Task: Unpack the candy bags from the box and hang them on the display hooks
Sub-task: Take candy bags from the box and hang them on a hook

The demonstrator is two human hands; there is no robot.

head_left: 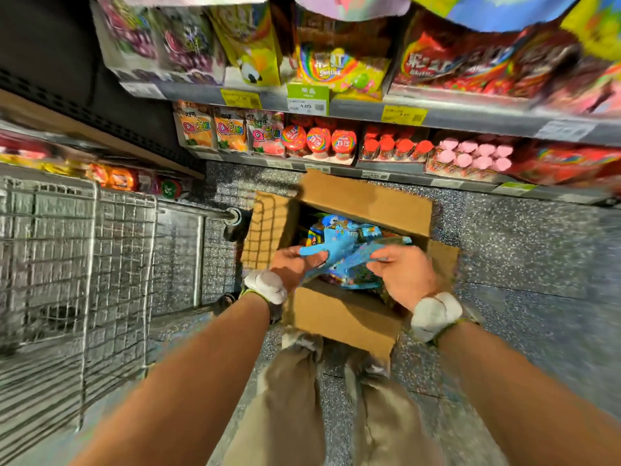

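Candy bags (339,250): blue packets, a handful lifted just above the open box, more lying inside it.
Left hand (295,267): fingers curled round the left end of the blue packets.
Right hand (403,270): pinches their right end.
Box (366,203): brown cardboard, flaps open, on the speckled floor (521,247) before the person's feet.
Shelves (437,112): stocked with sweets, beyond the box.
Wire cart (84,257): to the left.

A wire cart (67,250) stands left on the speckled floor (521,257). Shelves (437,112) ahead carry red-capped bottles (317,141), pink-capped bottles (470,156) and price tags (307,99).
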